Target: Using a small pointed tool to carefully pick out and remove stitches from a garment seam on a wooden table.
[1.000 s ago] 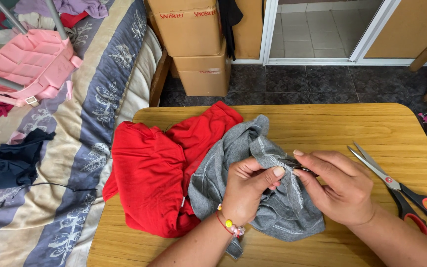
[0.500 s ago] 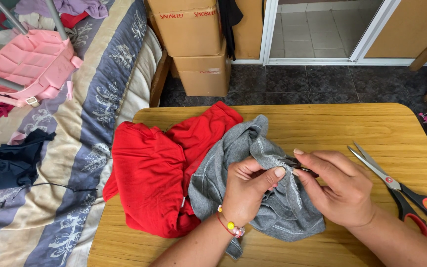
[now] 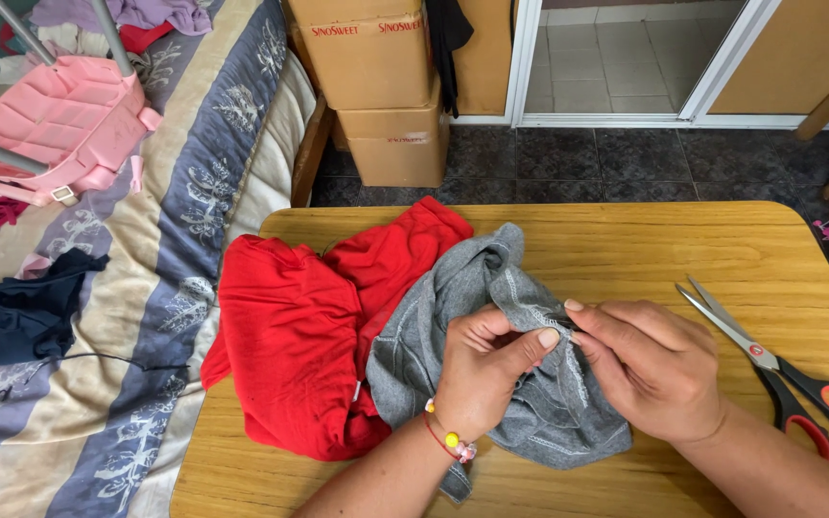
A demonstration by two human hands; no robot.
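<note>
A grey garment [image 3: 491,288] with pale stitching lies bunched on the wooden table [image 3: 626,249]. My left hand [image 3: 486,369], with a beaded band at the wrist, pinches a fold of the grey cloth between thumb and fingers. My right hand [image 3: 650,369] pinches the same fold from the right, fingertips almost meeting the left thumb. Whether a needle or thread sits between the fingertips is too small to tell. A red garment [image 3: 309,326] lies crumpled under and left of the grey one, spilling over the table's left edge.
Scissors [image 3: 779,374] with red and black handles lie open at the table's right. A bed with a striped cover [image 3: 146,317] runs along the left, carrying dark clothing [image 3: 21,312] and a pink plastic thing [image 3: 50,120]. Cardboard boxes [image 3: 376,86] stand behind the table.
</note>
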